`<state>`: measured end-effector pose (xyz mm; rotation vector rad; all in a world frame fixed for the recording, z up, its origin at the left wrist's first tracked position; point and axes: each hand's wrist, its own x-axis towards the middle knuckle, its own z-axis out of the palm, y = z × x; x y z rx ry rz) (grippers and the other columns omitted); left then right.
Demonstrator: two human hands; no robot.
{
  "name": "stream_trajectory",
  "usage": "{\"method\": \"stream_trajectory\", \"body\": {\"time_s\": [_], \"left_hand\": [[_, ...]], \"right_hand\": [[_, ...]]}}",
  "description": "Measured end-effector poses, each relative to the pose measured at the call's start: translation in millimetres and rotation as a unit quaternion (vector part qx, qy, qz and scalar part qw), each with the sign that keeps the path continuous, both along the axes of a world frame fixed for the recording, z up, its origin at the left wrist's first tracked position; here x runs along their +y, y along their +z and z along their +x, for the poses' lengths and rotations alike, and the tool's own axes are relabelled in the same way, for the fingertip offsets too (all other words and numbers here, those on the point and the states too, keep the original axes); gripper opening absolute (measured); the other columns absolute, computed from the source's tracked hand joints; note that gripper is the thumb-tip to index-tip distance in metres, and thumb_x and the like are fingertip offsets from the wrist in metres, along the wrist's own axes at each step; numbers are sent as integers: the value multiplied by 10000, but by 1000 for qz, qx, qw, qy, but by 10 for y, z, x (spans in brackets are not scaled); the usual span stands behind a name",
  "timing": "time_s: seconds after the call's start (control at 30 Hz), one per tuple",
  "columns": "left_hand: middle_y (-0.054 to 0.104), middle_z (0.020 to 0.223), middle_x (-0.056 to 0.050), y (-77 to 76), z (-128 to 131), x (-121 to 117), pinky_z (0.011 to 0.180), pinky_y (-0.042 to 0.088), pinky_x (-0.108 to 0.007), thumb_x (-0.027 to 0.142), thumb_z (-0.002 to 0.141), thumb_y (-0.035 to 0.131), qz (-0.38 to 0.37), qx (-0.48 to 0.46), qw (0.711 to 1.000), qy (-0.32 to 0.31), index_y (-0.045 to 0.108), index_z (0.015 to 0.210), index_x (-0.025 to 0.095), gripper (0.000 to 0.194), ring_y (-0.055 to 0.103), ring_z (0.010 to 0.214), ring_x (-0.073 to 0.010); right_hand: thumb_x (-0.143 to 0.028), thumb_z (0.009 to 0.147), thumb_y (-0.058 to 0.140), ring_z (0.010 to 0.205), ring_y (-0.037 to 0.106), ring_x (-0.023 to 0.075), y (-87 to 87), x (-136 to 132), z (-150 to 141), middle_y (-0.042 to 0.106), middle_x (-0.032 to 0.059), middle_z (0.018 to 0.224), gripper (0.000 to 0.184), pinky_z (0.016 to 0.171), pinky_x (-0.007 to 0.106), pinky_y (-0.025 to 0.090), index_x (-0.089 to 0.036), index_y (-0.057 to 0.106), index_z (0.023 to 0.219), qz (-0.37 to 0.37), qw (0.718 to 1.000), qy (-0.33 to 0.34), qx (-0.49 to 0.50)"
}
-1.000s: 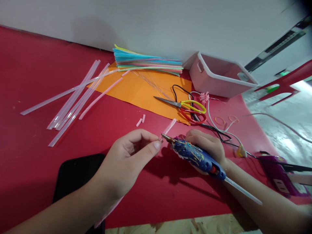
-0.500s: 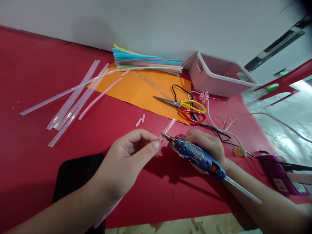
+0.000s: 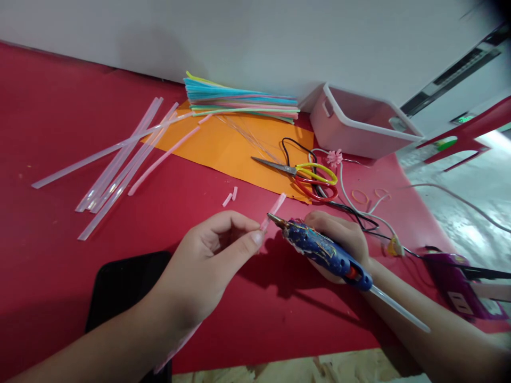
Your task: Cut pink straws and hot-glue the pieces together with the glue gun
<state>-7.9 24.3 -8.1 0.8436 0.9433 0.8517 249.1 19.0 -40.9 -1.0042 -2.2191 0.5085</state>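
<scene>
Head view: pinching a thin pink fuzzy strip between thumb and fingertips of the left hand, above a red table. Gripping a blue glue gun, smeared with dried glue, in the closed right hand. Aiming its metal nozzle left at the strip, near the left fingertips; cannot tell whether touching. Out of its rear, towards near right, a translucent glue stick.

At near left, partly under the left arm, a black phone. Beyond the hands, two short pink pieces. Farther off, on an orange sheet, scissors with red and yellow handles, overhanging its edge. At left, crossed translucent sticks and a longer pink stem. At far centre, a multicoloured bundle of fuzzy stems; at far right, a pale pink plastic bin, with a pink tufted flower shape just in front.
</scene>
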Motion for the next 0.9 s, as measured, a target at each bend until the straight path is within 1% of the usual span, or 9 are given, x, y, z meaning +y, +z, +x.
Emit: {"method": "stream_trajectory", "body": {"time_s": [0.4,0.63,0.9], "left_hand": [[672,679,89,-9,10,0,618,429,-112,205,836,729,-3,2,1000,-3,702,773,229,73,568,631,-26],[658,665,88,-12,15,-6,611,423,-120,193,838,718,2,8,1000,-1,702,758,230,90,554,621,-31],[656,669,83,-7,21,16,611,423,-121,199,839,719,3,10,1000,-1,699,753,229,93,557,625,-34]], "right_hand": [[-267,847,649,689,606,207,16,-4,5,647,76,803,171,599,340,487,-215,590,999,-2,1000,-5,-2],[-248,846,640,682,599,196,17,-6,7,638,68,803,145,590,332,484,-222,572,973,-1,1000,-12,-4],[-288,854,639,677,613,202,32,-2,-5,650,70,791,126,582,341,496,-234,577,949,-6,1000,-15,-2]]}}
